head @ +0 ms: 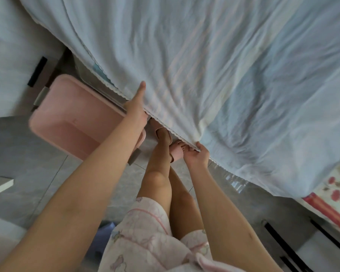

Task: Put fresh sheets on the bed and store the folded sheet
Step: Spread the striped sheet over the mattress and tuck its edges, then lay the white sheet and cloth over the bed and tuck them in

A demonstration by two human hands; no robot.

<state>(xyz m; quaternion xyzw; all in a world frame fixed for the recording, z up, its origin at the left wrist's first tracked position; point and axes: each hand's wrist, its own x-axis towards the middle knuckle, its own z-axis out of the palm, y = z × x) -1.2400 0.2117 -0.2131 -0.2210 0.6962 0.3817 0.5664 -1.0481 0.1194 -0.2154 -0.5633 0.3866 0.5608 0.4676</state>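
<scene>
- The pale blue-white sheet (pixel 214 61) lies spread and creased over the bed (pixel 331 195), with its scalloped hem hanging just past the near edge. At the right, a flowered, red-banded corner of the bed shows uncovered.
- The left hand (pixel 136 108) lays one straight digit on top of the sheet, the rest tucked under the hem. I judge it a pinch, since the lower fingers are hidden.
- The right hand (pixel 196 157) is curled tight round the hem, cloth bunched in its fingers.
- A pink tub (pixel 73 122) stands on the tiled floor (pixel 28 154) just beside the bed, under the left forearm.
- The step in hand, by my reading, is drawing the fresh sheet square along this side. No folded sheet can be made out for certain.
- The next move calls for an even pull with both hands toward the uncovered corner — then smoothing the creases and tucking the hem.
</scene>
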